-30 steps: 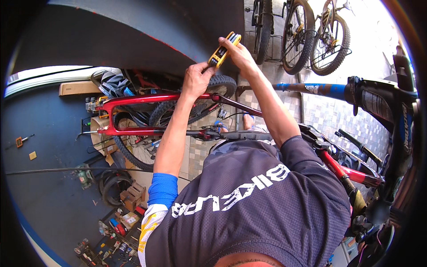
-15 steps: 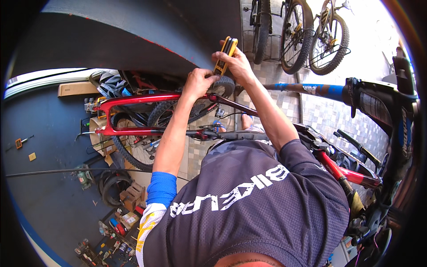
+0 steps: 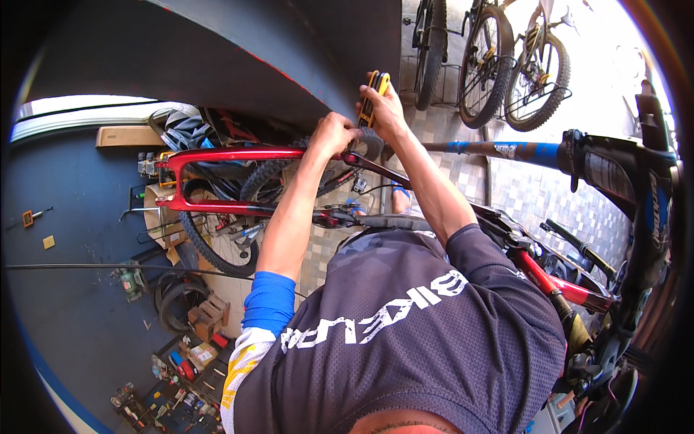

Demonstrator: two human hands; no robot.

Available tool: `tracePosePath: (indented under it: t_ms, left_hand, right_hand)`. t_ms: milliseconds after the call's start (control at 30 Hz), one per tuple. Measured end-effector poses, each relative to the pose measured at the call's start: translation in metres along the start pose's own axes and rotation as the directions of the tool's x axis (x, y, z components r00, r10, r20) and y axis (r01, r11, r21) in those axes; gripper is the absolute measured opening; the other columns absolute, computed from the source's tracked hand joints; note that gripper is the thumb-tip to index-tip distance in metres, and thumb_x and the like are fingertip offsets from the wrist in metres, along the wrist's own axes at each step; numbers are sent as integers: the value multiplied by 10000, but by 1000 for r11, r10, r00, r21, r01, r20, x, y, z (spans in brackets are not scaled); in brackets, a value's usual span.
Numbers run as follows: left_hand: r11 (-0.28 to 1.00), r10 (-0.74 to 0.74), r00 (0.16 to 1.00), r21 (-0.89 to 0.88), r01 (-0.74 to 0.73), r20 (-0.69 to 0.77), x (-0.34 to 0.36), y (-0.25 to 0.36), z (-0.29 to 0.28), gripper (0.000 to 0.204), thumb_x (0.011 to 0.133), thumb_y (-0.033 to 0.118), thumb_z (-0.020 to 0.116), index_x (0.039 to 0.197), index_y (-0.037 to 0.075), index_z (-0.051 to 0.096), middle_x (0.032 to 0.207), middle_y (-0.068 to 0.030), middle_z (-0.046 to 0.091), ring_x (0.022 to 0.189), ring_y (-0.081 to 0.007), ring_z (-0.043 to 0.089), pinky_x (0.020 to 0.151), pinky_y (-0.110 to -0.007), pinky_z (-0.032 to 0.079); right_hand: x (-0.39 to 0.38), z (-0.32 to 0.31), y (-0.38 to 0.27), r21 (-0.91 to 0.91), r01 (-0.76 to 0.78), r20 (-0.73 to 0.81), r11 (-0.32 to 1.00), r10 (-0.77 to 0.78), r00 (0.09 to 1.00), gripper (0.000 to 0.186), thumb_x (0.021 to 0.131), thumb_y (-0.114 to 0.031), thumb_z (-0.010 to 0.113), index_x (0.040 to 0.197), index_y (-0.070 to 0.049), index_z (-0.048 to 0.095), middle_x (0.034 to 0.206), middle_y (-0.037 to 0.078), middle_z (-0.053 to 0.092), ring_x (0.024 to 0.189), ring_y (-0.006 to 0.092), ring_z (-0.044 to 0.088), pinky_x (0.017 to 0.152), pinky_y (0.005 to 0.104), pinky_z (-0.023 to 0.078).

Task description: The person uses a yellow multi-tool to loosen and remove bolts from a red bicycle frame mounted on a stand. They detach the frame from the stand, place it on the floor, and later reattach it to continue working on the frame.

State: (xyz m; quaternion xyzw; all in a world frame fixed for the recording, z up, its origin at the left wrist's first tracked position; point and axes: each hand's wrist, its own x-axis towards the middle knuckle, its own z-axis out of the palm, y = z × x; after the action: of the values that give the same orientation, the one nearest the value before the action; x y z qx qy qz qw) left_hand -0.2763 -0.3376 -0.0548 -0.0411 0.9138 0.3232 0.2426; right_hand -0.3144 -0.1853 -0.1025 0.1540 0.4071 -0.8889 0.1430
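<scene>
A yellow-and-black folding hex key set stands nearly upright in my right hand, my fingers and thumb wrapped round its body. Just left of its lower end is my left hand, with its fingertips pinched together; what lies between them is hidden. Both hands are above the red bicycle frame, whose two tubes run across to the left. A dark linkage arm joins the frame below my hands. Behind them shows part of a knobby tyre.
Several bikes stand at the top right, including one with a knobby front wheel. A blue-and-black fork juts in from the right. A dark panel hangs above my hands. Parts and tools crowd the lower left, near wooden crates.
My hands and the hex key set have shifted slightly right and down in the picture, while the view itself has turned a little. My right hand's grip on the set stays.
</scene>
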Motion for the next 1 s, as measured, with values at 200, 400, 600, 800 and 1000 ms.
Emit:
tracePosePath:
  t_ms: [200,400,600,800,1000]
  left_hand:
    - [999,-41,999,-11,41,24,-4,6,-4,212,850,251,827,901,45,827,706,-87,740,580,-161,657,618,-348,537]
    - [992,-127,991,3,127,42,-7,7,-6,263,809,280,862,915,43,828,715,-119,739,620,-197,693,660,-367,558]
    - [996,-85,996,25,85,1,-4,-2,0,337,814,338,861,919,21,820,660,-96,706,548,-151,635,583,-340,523]
    - [999,-22,1000,-33,21,-21,9,-9,2,502,929,514,740,845,21,775,633,-62,653,543,-132,576,519,-327,461]
    - [818,-80,970,-541,196,231,13,-8,-2,459,958,473,755,826,36,705,688,-14,638,553,-82,503,456,-268,364]
  right_hand:
    - [3,4,1,51,-40,-7,998,40,999,381,976,-281,772,1256,-164,542,888,33,616,697,180,662,608,336,576]
    - [2,14,14,-18,63,-40,998,-64,997,457,930,-357,822,1197,-151,514,830,40,610,636,211,699,562,339,584]
    - [15,9,8,-407,-22,-97,913,-19,995,452,876,-218,863,1142,-77,525,831,60,627,659,193,666,572,348,546]
    - [30,10,18,55,-225,-66,973,228,971,381,889,-283,794,1118,-38,613,730,32,551,640,184,604,588,362,520]
    - [33,10,17,120,-253,218,960,223,950,567,943,-559,656,1216,-64,699,588,-3,479,664,201,614,735,360,516]
